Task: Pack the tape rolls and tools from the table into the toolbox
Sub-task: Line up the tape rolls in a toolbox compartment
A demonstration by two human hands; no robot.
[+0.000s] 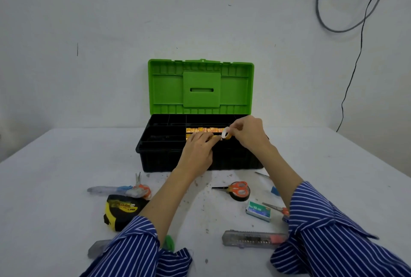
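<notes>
A black toolbox (160,156) stands open at the table's middle, its green lid (201,86) upright. Orange-yellow packets (203,130) fill one tray compartment. My right hand (249,133) pinches a small white tape roll (226,133) over the tray's right part. My left hand (198,150) lies over the box's front with its fingers on the packets beside the roll. On the table lie a yellow-black tape measure (123,210), orange scissors (239,187) on a black tape roll (243,196), and a clear utility knife (253,239).
A staple box (259,211), small scissors (277,207) and a blue piece (275,190) lie at the right. Another knife (109,189) and small snips (139,184) lie at the left. A grey cutter (97,247) sits by my left sleeve. Cables (355,61) hang on the wall.
</notes>
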